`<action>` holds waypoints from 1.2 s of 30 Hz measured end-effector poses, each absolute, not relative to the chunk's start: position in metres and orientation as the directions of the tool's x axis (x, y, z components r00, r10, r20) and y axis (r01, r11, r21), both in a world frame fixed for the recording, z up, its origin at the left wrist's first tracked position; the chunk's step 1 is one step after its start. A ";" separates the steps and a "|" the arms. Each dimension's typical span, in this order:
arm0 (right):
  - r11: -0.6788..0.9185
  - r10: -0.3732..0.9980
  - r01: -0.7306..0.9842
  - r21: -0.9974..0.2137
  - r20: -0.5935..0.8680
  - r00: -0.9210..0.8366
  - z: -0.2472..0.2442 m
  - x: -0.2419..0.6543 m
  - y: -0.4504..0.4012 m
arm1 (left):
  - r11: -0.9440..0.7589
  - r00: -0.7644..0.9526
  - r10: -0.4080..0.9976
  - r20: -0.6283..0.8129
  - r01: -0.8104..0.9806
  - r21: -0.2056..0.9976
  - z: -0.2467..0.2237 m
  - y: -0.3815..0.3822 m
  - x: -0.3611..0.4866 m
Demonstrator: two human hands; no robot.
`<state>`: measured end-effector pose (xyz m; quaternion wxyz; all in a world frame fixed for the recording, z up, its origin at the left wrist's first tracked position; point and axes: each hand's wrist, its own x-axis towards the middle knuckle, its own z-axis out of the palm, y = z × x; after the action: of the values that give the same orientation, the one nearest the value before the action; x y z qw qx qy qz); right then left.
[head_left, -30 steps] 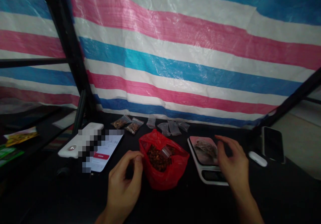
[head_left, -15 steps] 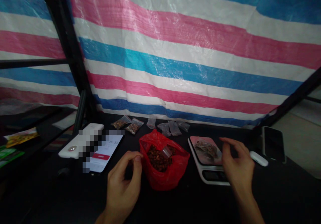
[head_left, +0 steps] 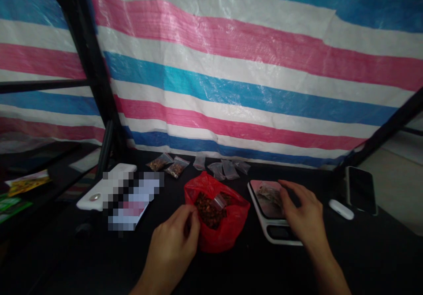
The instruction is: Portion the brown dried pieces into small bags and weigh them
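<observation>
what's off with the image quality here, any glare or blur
In the head view, glare shines on the striped tarpaulin, whose stripes bow from lens distortion; a pixelated mosaic blocks detail left of the red plastic bag; the left hand and right hand look dim.

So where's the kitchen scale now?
In the head view, the kitchen scale sits right of the red plastic bag, just under the right hand.

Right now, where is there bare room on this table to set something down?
Bare black tabletop lies right of the scale, in front of the white earbud case, and left of the left hand, below the blurred white phone. Crowded: around the red bag and right hand.
</observation>
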<state>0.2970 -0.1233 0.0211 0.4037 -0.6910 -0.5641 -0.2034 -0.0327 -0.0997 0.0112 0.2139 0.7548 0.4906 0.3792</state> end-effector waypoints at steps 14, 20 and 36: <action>0.002 0.784 0.888 -0.461 0.552 0.285 0.015 0.290 -0.119 | -0.415 0.498 0.838 0.221 0.321 0.851 0.013 -0.113 -0.017; 0.280 0.862 0.759 -0.587 0.502 0.071 0.045 0.230 -0.126 | -0.572 0.434 0.801 0.413 0.348 0.743 0.007 -0.107 -0.025; 0.213 0.941 0.837 -0.505 0.337 -0.036 0.027 0.195 -0.120 | -0.621 0.409 0.778 0.478 0.381 0.685 0.012 -0.105 -0.030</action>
<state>0.1955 -0.1201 0.0273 0.3088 -0.6217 -0.7149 0.0844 -0.0304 -0.1052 0.0125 0.2437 0.8032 0.3606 0.4067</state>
